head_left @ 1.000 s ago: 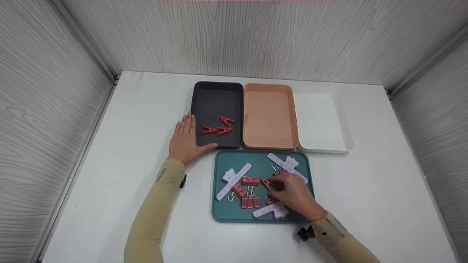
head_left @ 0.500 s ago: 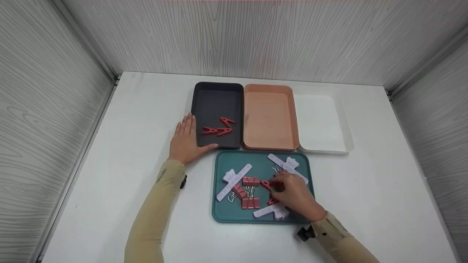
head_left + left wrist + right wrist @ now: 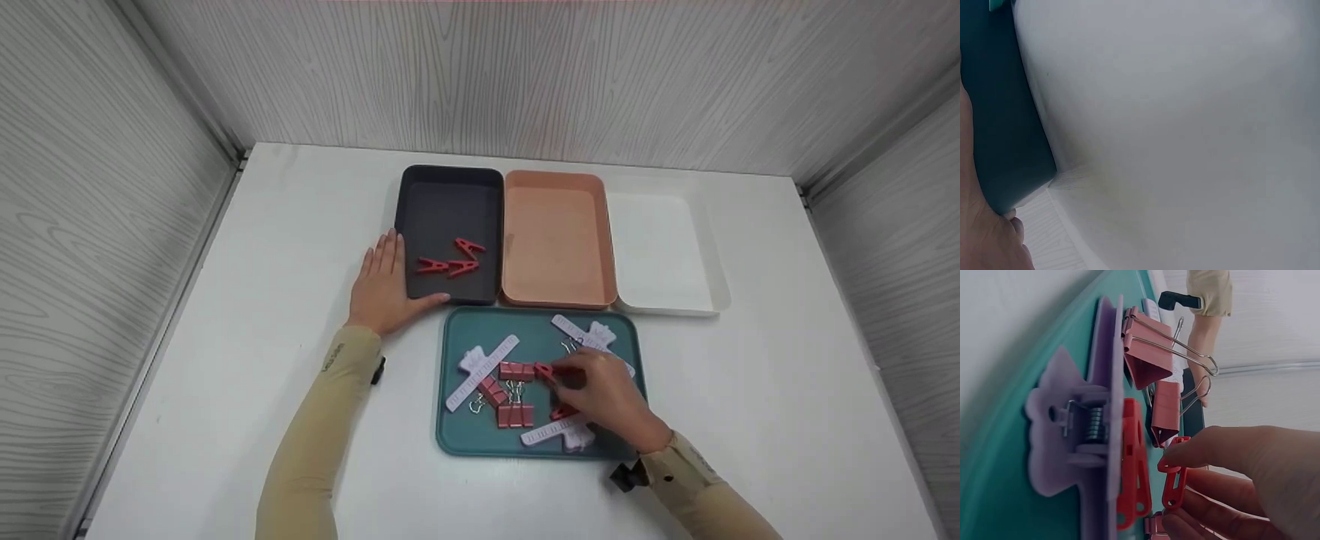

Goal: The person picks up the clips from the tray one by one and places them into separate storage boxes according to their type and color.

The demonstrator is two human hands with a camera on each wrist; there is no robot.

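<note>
My left hand (image 3: 379, 296) lies with straight fingers along the left wall of the black tray (image 3: 450, 202), its thumb at the near corner. Several red clothespins (image 3: 433, 265) lie in that tray. Over the teal tray (image 3: 480, 442), my right hand (image 3: 607, 386) pinches another red clothespin (image 3: 1172, 489) between thumb and fingers. A further red clothespin (image 3: 1133, 467) rests beside a lilac wide clip (image 3: 1095, 433) in the right wrist view. Pink binder clips (image 3: 515, 416) with wire handles and more lilac clips (image 3: 480, 375) share the teal tray.
An orange tray (image 3: 559, 240) stands against the black one, and a white tray (image 3: 660, 251) adjoins it on the right. All stand on a white table (image 3: 262, 247) just beyond the teal tray. Grey wood-grain panels (image 3: 480, 75) enclose the back and sides.
The pinched red clothespin has turned and shifted slightly away from me as my right fingers moved. My left hand stays at the black tray. The head view has shifted slightly.
</note>
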